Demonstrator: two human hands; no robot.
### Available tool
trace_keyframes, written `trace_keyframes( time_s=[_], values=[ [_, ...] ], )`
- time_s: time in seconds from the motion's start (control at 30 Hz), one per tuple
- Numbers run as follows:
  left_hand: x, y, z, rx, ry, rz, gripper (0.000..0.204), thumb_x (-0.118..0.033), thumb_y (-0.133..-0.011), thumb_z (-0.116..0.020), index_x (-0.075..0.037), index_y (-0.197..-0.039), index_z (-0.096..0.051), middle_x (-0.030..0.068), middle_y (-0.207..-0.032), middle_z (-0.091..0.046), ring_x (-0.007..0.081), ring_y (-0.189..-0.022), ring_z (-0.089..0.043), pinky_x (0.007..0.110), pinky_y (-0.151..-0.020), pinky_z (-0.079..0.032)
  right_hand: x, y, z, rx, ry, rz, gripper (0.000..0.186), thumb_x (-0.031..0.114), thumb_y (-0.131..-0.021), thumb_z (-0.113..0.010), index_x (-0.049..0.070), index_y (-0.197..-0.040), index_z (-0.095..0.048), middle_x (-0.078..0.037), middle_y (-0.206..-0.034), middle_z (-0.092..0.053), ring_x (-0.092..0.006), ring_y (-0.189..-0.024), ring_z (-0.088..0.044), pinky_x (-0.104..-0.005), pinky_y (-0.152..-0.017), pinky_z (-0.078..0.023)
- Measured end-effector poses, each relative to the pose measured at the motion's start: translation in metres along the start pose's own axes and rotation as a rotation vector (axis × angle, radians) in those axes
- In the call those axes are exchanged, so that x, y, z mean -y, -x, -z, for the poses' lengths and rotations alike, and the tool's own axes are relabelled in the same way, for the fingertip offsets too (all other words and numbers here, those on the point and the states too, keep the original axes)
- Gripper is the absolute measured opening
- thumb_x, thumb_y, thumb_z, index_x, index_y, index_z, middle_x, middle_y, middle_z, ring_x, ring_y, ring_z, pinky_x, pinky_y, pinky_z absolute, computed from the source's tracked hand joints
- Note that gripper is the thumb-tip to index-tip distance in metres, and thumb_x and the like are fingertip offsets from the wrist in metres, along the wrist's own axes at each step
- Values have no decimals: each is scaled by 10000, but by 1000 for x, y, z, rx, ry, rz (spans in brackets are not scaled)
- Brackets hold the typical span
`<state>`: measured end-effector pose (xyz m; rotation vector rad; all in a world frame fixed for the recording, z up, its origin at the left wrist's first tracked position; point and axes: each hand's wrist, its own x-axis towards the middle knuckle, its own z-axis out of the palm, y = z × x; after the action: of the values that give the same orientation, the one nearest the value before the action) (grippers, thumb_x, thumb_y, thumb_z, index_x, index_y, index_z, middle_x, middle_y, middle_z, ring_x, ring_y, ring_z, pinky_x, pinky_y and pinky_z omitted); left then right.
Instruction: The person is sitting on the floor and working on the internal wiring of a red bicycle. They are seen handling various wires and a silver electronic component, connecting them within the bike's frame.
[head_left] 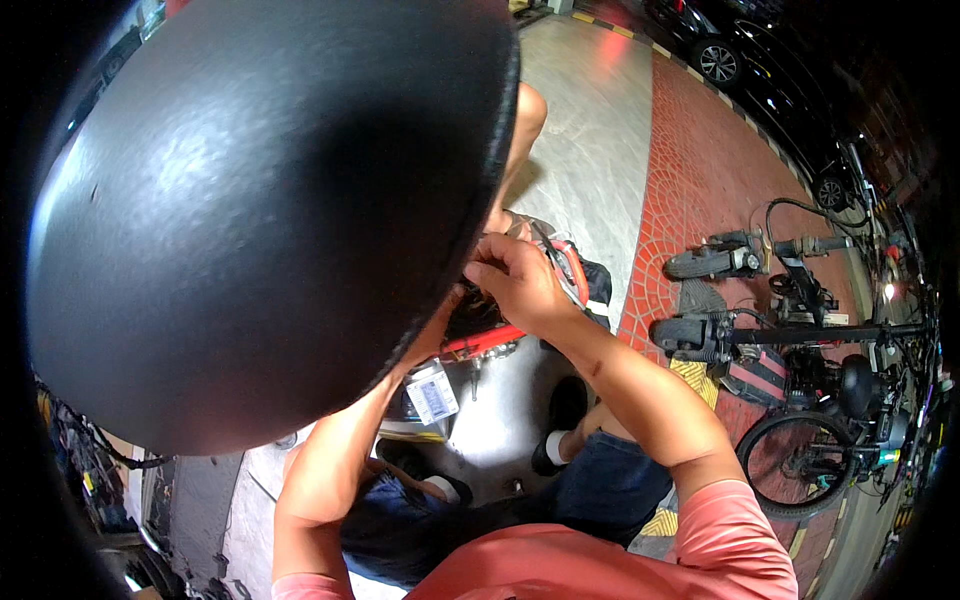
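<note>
A large black rounded thing with a seamed edge fills the upper left and hides much of the work. My right hand reaches in at its right edge. The thumb and fingers are bent together there; what they hold, if anything, is hidden. Of my left hand only a part shows below the same edge, its fingers out of sight. Between and under both hands lies a red frame part with dark and metal parts around it. Just beyond my right hand is a red curved tube.
Another person's limb shows behind the black thing. A white printed label sits on a box below my left forearm. To the right stand several two-wheelers, one with a spoked wheel. A black car is parked at the upper right.
</note>
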<state>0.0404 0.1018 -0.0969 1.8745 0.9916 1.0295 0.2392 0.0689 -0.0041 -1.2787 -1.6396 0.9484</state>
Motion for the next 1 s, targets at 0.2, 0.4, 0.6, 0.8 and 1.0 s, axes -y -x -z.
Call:
trace_keyframes(
  time_s=[0.2, 0.4, 0.6, 0.8, 1.0],
  values=[
    [-20, -8, 24, 240, 630, 518, 142, -22, -916, -617, -27, -1032, -698, -35, -798, -583, 32, -630, -465, 208, -524, -325, 8, 21, 16, 178, 104, -24, 182, 149, -943, -705, -5, -1039, -721, -131, -895, -730, -202, -851, -687, -379, -800, -536],
    [-26, -12, 16, 183, 723, 593, 155, 10, -874, -583, -41, -977, -688, -36, -766, -555, 44, -568, -430, 215, -484, -278, -33, 19, 2, 115, -41, -129, 180, 151, -940, -723, -1, -1032, -754, -127, -892, -733, -186, -847, -681, -363, -812, -543],
    [-20, -8, 21, 199, 794, 565, 131, -1, -900, -616, -47, -1001, -686, -33, -788, -576, 44, -579, -449, 211, -486, -294, -20, 18, -7, 8, 80, -42, 167, 83, -924, -728, 9, -1064, -780, -138, -925, -756, -209, -852, -719, -366, -845, -567],
    [-32, -7, 20, 217, 697, 549, 171, -36, -916, -679, -42, -1086, -698, -23, -851, -634, 42, -623, -509, 203, -507, -351, -12, 22, -10, -19, 8, -130, 236, 10, -944, -670, -51, -1165, -724, -176, -1026, -764, -213, -860, -750, -351, -828, -593],
    [-30, -3, 23, 232, 548, 491, 207, -98, -940, -775, -38, -1120, -693, -5, -949, -684, 57, -763, -598, 210, -637, -457, -21, 16, -11, -29, -338, -262, 254, -18, -971, -620, -88, -1207, -684, -166, -1064, -771, -186, -848, -750, -312, -811, -599]
  ],
)
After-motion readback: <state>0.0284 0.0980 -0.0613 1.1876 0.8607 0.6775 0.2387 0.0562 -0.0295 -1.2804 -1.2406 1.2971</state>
